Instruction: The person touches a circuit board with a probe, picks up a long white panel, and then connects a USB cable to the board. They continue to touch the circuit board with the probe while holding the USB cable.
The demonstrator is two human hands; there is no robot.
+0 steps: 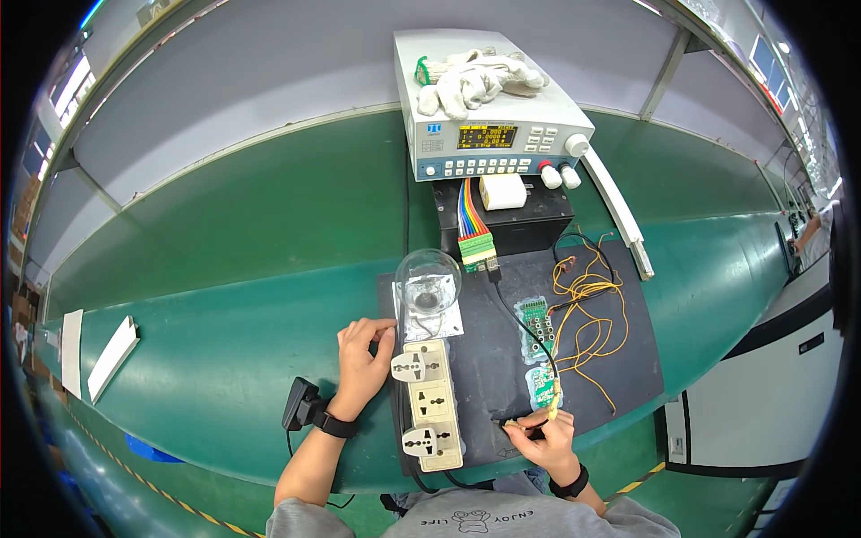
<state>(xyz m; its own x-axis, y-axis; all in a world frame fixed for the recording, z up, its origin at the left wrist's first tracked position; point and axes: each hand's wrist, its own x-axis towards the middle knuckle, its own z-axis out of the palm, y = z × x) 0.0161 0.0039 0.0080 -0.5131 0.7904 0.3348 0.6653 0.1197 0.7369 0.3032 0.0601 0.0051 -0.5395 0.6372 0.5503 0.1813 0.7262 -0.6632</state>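
Observation:
My left hand (pixel 366 354) rests on the green table beside the white power strip (pixel 433 399), its fingers loosely bent and apart, holding nothing that I can see. The index fingertip reaches the edge of the dark mat by the clear dome (pixel 429 282). Lower on the mat, my right hand (pixel 549 441) is closed in a pinch on a small dark piece (pixel 509 424) whose kind I cannot make out. Just above that hand are a green circuit board (pixel 543 387) and a black cable (pixel 526 327) with a yellowish end. Another green board with round parts (pixel 536 330) lies farther up.
Loose yellow wires (pixel 587 345) tangle at the mat's right. A bench power instrument (pixel 493 134) with white gloves (pixel 475 81) on top stands on a black box (pixel 511 224) at the back. Rainbow wires (pixel 470 213) lead to a connector. White strips (pixel 112 359) lie far left.

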